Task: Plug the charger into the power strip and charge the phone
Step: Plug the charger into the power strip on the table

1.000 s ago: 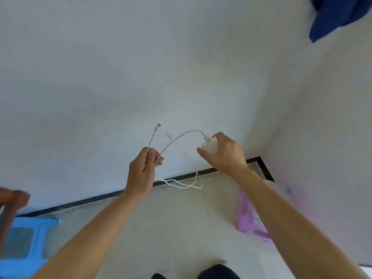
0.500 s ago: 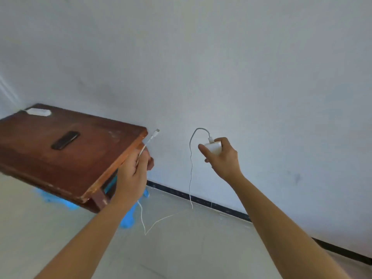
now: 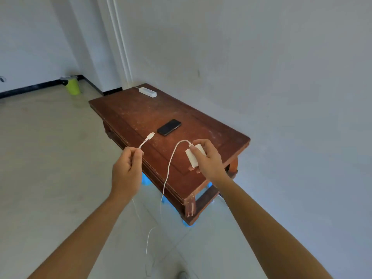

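My right hand (image 3: pixel 208 158) grips a white charger block (image 3: pixel 193 157) above the near end of a brown wooden table (image 3: pixel 128 113). My left hand (image 3: pixel 126 170) pinches the white cable (image 3: pixel 167 174) just behind its plug end (image 3: pixel 150 136), which points toward a black phone (image 3: pixel 169 127) lying flat mid-table. The cable loops down between my hands to the floor. A white power strip (image 3: pixel 147 91) lies at the table's far end, near the wall.
The table stands along a white wall on the right. Something blue (image 3: pixel 146 180) shows under the table. A green bin (image 3: pixel 73 86) stands on the pale floor at the far left, by a wall corner.
The view has swung left: the table, phone and power strip now lie ahead of me. Both hands keep their hold on the cable end and charger, now over the table's near end.
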Available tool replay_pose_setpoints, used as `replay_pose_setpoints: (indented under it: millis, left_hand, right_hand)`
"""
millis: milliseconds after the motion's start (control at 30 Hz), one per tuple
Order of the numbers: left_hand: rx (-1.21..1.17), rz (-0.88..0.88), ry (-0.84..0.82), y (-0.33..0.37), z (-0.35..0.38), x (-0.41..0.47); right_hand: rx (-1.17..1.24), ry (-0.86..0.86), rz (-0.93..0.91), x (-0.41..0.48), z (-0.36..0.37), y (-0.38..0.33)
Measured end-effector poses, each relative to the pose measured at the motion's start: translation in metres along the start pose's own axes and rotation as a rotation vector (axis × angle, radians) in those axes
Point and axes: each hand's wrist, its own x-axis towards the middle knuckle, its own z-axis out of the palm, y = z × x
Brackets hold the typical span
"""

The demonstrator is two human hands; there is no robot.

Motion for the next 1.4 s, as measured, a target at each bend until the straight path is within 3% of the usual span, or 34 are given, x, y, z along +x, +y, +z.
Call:
replay_pose_setpoints:
  millis: [133, 300, 633, 833, 967, 1133, 1233, 1400]
  left_hand:
    - [0.116, -0.023, 0.017, -0.041, -0.025, 0.081]
    - [0.189, -0.021, 0.076, -0.075, -0.07, 0.183]
    - [0.096, -0.057, 0.105, -0.195, -0.126, 0.373]
    - [0.051, -0.039, -0.045, -0.242, -0.133, 0.497]
    - [0.024, 0.011, -0.14, -0.245, -0.114, 0.574]
    - [0.004, 0.059, -0.202, -0.269, -0.062, 0.646]
    - [-0.016, 0.035, -0.285, -0.295, -0.027, 0.679]
    - [0.01, 0.07, -0.396, -0.319, 0.011, 0.764]
  right_hand:
    - [0.198, -0.19, 0.14, 0.086, 0.071, -0.014]
    - [0.558, -0.268, 0.268, 0.189, 0.148, -0.054]
    - [0.882, -0.207, 0.289, 0.347, 0.302, -0.079]
    - [0.771, -0.072, 0.238, 0.411, 0.356, -0.088]
    - [0.361, 0.093, 0.106, 0.452, 0.361, -0.103]
    - [0.071, 0.365, 0.0, 0.524, 0.358, -0.091]
    - [0.09, 0.425, 0.009, 0.569, 0.362, -0.067]
    - [0.438, 0.461, 0.204, 0.666, 0.387, -0.057]
